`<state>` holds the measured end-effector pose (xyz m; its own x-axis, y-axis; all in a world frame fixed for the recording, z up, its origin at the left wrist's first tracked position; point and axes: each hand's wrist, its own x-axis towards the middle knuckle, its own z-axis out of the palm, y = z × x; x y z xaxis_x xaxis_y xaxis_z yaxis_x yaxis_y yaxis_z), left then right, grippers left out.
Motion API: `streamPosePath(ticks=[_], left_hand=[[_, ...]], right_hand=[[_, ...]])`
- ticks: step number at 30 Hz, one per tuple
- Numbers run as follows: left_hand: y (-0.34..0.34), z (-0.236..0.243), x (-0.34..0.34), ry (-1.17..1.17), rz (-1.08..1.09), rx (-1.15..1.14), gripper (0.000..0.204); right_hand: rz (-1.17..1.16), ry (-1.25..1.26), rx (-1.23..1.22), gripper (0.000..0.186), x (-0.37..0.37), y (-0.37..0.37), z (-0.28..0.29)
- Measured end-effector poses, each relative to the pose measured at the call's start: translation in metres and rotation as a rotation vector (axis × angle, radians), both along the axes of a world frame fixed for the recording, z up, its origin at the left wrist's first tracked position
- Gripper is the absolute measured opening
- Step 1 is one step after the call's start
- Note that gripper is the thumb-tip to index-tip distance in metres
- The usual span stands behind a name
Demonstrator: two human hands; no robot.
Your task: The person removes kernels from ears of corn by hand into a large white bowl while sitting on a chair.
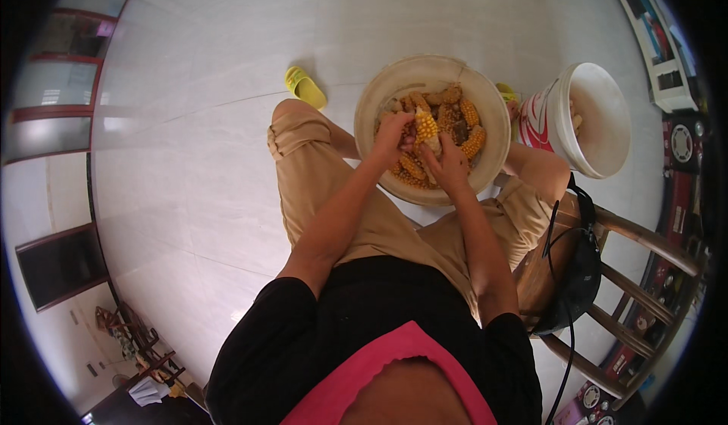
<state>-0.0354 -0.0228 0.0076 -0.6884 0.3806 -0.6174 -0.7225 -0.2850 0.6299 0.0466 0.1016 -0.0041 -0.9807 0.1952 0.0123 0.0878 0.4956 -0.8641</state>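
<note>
Both of my hands are over a large pale round basin [493, 114] that stands between my knees. An ear of corn with yellow kernels [427, 125] points away from me. My right hand [450, 166] is closed around its near end. Curled against the ear's left side is my left hand [394, 138], its fingertips pressed on the kernels and partly hidden. Below, several more ears of corn [470, 141] lie in the basin among loose kernels [410, 169]; some ears look partly bare.
Right of the basin, a white bucket [563, 114] with red markings holds a few pale pieces. A wooden chair [644, 239] with a black bag [575, 292] and a cord is at my right. One yellow-green slipper [306, 89] lies on the tiled floor [205, 122].
</note>
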Motion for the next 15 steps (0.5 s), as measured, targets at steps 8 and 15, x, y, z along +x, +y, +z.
streamPosePath(ticks=[8,15], left_hand=[[-0.0056,0.0,-0.0069,-0.069,-0.074,0.065,0.013],[-0.0045,0.0083,-0.0074,-0.178,-0.106,0.039,0.011]], right_hand=[[0.03,0.042,0.065,0.035,-0.0032,0.0023,0.0062],[0.059,0.052,0.16,0.036,-0.0011,0.0019,0.0004]])
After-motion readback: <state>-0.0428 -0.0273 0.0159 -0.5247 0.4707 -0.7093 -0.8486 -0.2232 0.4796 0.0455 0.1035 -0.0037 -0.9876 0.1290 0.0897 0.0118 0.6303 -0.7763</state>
